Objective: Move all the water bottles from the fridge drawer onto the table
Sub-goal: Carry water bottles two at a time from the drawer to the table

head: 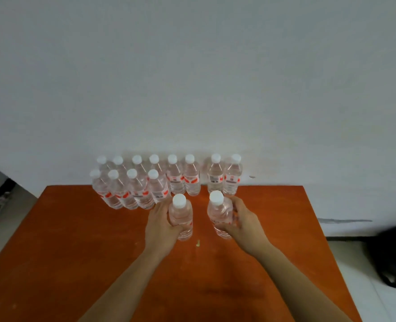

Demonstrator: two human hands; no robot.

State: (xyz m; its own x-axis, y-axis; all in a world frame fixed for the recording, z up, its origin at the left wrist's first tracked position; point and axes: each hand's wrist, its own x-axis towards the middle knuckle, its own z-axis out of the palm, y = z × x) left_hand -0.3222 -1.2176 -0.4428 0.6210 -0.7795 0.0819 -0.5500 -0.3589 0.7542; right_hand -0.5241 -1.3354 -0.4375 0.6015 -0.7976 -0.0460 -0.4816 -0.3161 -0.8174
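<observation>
Two clear water bottles with white caps stand upright on the orange-brown table (pixel 76 252), each held in one hand. My left hand (pixel 161 225) grips the left bottle (pixel 181 217) from its left side. My right hand (pixel 243 219) wraps the right bottle (pixel 220 213) from its right side. Behind them, several more capped bottles with red-and-white labels stand in two rows (pixel 146 182) along the table's far edge, against the wall. The fridge drawer is out of view.
A small pale scrap (pixel 198 243) lies on the table just in front of the held bottles. A black bag (pixel 394 256) sits on the floor to the right. A white wall rises directly behind the table.
</observation>
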